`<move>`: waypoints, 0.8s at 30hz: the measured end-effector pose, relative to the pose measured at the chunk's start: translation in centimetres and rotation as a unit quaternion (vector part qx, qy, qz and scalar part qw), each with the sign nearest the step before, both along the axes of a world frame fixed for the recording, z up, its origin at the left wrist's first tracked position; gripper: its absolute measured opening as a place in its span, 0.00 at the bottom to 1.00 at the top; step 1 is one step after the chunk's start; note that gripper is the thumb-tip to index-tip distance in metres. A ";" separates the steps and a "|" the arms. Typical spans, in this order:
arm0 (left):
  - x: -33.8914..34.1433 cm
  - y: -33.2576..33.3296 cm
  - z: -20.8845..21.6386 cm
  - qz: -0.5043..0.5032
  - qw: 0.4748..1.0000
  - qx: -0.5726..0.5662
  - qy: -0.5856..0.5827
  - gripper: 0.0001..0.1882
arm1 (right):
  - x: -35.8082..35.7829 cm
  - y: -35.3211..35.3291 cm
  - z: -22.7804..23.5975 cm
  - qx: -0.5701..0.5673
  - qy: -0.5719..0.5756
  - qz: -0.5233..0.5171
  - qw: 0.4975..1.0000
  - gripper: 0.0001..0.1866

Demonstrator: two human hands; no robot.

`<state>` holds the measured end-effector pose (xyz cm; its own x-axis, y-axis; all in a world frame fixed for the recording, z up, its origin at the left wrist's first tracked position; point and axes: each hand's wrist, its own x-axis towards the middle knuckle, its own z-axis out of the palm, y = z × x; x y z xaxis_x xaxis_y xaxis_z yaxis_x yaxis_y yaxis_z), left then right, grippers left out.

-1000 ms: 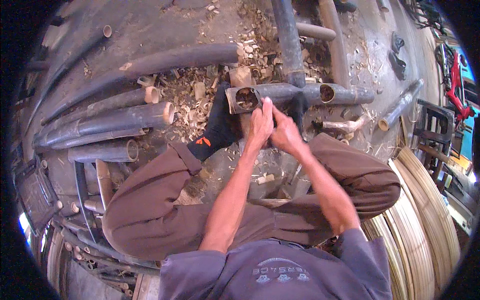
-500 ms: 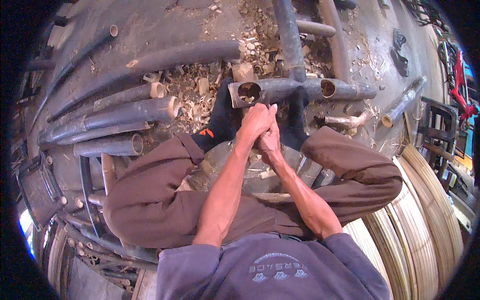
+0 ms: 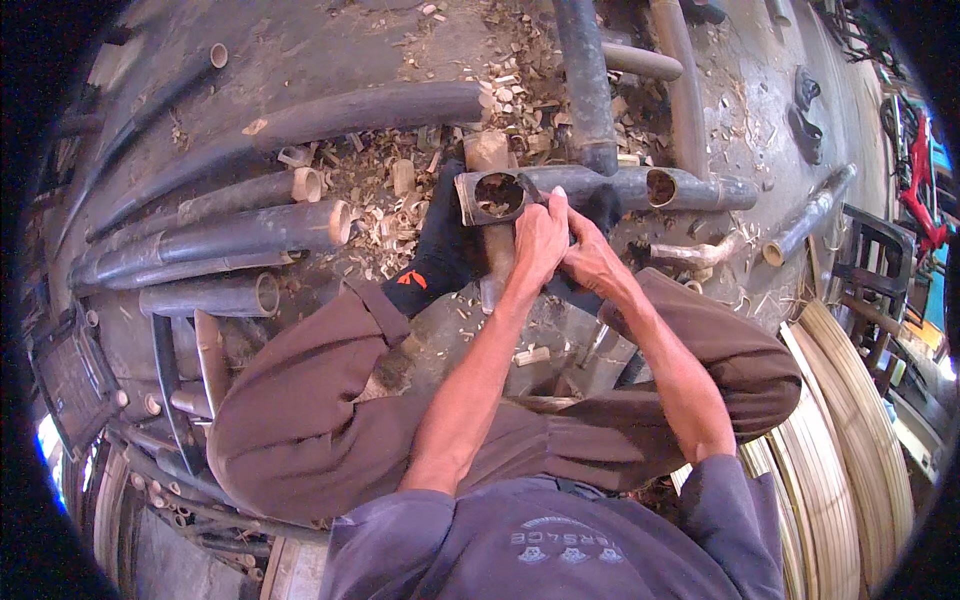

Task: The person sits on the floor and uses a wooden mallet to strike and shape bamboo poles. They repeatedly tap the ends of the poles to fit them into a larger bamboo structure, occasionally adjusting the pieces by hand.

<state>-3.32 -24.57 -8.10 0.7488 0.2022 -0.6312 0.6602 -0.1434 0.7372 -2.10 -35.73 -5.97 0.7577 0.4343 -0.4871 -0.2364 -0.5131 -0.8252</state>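
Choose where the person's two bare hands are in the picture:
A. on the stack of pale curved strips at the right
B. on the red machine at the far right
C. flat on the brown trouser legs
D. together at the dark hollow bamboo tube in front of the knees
D: the left hand and the right hand meet beside the open end of the dark hollow bamboo tube, away from the other things.

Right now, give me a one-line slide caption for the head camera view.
Seated person's left hand and right hand meet at a dark hollow bamboo pole, among shavings.
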 end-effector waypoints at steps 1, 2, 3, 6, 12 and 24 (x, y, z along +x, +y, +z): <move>0.2 -0.1 0.1 0.007 1.000 -0.018 0.011 0.44 | 0.5 -0.2 -0.1 -0.021 -0.025 0.020 0.999 0.31; 0.4 -0.5 0.0 0.043 0.999 -0.015 0.003 0.42 | 1.1 -0.6 -0.1 -0.036 0.000 0.032 0.999 0.29; 0.6 -1.1 -0.1 0.078 0.997 -0.010 -0.004 0.41 | 1.9 -0.8 0.2 -0.046 0.002 0.051 0.998 0.29; 1.3 -1.7 -0.7 0.158 0.986 -0.050 0.026 0.39 | 4.0 -0.8 0.4 -0.086 0.032 0.104 0.990 0.29; 4.7 -3.2 -2.8 0.384 0.893 -0.235 0.001 0.41 | 12.1 0.8 -0.3 -0.134 -0.060 0.371 0.917 0.30; -5.9 3.5 -2.6 0.107 0.993 0.041 -0.011 0.42 | -3.8 2.9 -2.2 0.089 0.074 0.105 0.988 0.40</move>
<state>-9.22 -21.09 -10.65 0.6964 0.4073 -0.5909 0.6665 -0.0617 0.7430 -5.91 -32.81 -8.16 0.5681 0.6631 -0.4874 -0.2656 -0.4128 -0.8712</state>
